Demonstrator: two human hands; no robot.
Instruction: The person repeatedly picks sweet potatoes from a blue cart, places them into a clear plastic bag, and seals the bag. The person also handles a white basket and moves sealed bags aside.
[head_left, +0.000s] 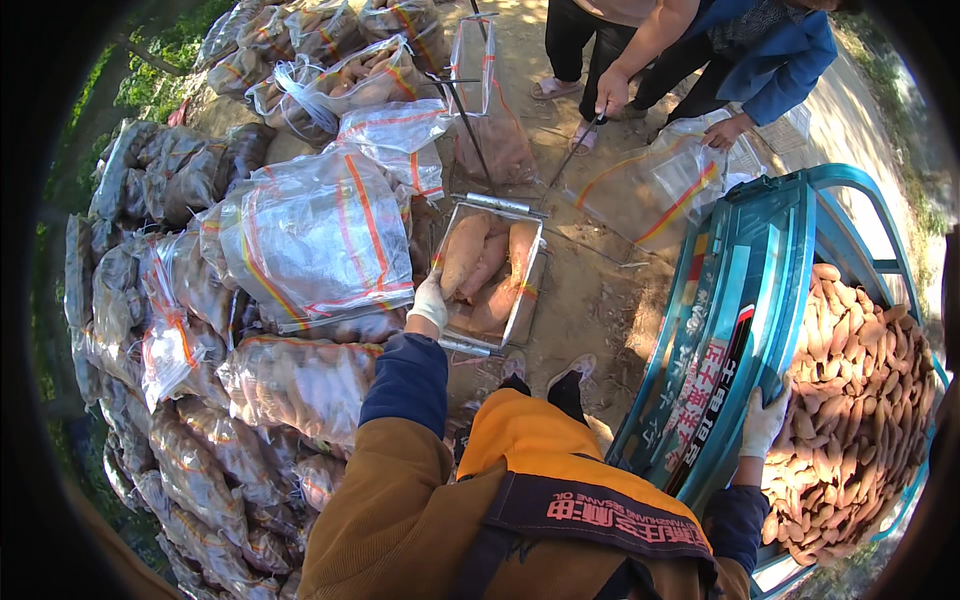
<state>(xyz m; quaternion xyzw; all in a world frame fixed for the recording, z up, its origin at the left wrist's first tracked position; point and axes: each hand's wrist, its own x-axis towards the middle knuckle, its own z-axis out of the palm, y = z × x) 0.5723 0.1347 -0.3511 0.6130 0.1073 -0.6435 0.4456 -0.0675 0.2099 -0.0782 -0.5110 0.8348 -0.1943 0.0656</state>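
Note:
My left hand (430, 303), in a white glove, is at the left edge of an open mesh bag (529, 296) stretched on a rectangular metal frame (480, 346). Its fingers touch the side of a large sweet potato (463, 251) at the bag's mouth; whether they grip it or the rim is hidden. More sweet potatoes (495, 300) lie inside the bag. My right hand (763, 426), also gloved, is curled over the top rim of a teal metal cargo bed (720, 405), beside a heap of loose sweet potatoes (847, 420).
Flat, translucent bags (330, 232) lie over filled bags (202, 457) stacked on my left. Beyond my frame stands another bag frame (472, 67) with thin rods. One person's hand (613, 91) holds a rod (574, 154); another person's hand (727, 131) holds a mesh bag (652, 187).

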